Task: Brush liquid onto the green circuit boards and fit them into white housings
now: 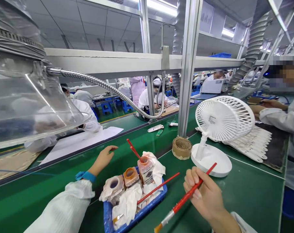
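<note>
My right hand (206,194) is closed round the red handle of a paintbrush (184,198), its bristles pointing down to the left. My left hand (103,160) holds nothing, fingers partly stretched out above the green bench behind the blue tray (143,217). Inside that tray stand several stained bottles: one with an orange rim (130,173), one wrapped in tissue (113,185), and a square one (145,168) with a red stick (134,149) in its mouth. A second red-handled brush (159,187) lies across crumpled white tissue (127,202) in the tray.
Beyond my right hand stand a white desk fan (211,129) and a tape roll (182,148). White strip-like parts (255,145) lie at right, near a co-worker (292,113). A metal post (188,71) and clear fume hood (32,106) rise over the bench.
</note>
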Demonstrator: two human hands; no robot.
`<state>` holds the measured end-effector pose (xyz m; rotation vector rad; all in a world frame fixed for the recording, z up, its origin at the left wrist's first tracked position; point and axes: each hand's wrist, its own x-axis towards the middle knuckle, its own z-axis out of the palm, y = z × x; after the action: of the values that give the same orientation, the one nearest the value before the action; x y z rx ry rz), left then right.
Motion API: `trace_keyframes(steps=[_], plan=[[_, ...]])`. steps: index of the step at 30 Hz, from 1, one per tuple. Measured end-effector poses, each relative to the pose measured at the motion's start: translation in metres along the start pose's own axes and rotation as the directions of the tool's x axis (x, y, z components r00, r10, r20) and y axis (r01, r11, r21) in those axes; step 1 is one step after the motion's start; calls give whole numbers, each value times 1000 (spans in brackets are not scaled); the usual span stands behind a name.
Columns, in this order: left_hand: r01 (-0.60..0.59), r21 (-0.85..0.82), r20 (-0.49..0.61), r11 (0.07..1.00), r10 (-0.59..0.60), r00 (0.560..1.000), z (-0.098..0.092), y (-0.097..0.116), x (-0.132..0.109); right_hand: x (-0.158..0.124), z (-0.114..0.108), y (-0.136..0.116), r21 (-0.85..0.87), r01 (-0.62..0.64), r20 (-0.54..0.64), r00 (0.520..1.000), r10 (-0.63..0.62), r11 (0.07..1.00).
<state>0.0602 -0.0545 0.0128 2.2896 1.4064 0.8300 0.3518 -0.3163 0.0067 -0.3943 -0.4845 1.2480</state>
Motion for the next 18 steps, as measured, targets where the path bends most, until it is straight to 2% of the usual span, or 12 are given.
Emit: trace_keyframes(steps=[4,9,13,18], plan=[[-51,26,54,998,49,997,15,6,34,0,-3,-7,26,16,-32,999,-15,1000],[-113,45,146,993,105,984,34,5,58,-3,-5,-8,28,-29,-29,999,29,999],[-172,65,223,983,154,963,49,6,79,-5,-12,-6,1,-85,-33,996,85,996],[-238,70,309,969,206,928,73,21,107,-3,-21,-3,-16,-96,-43,995,96,995]])
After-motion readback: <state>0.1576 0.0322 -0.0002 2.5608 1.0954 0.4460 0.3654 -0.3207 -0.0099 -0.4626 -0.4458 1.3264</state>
